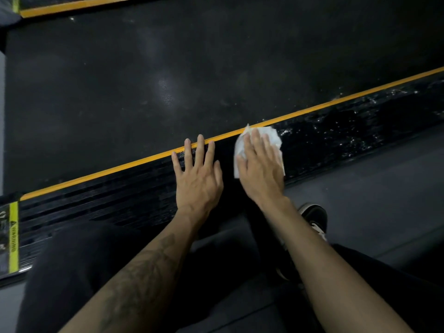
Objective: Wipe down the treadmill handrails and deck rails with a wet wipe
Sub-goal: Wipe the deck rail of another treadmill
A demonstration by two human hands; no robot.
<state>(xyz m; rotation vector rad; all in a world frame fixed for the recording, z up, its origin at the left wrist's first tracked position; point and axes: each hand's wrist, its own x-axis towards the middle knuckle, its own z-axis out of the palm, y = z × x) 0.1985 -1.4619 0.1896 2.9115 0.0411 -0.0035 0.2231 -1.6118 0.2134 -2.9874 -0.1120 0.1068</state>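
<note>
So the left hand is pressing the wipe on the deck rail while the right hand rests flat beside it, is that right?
Not quite: the hands are swapped. The head view shows the right hand pressing the wipe on the deck rail, while the left hand rests flat beside it.

Gym floor beside our feet

We see a black-and-white sneaker (316,218) on the grey floor (384,188), and a yellow-green warning sticker (14,236) at far left.

My left hand (195,175) lies flat, palm down, fingers (201,150) straight and spread. My right hand (260,168) lies just beside it, palm down, fingers straight; both bare forearms reach forward.
</note>
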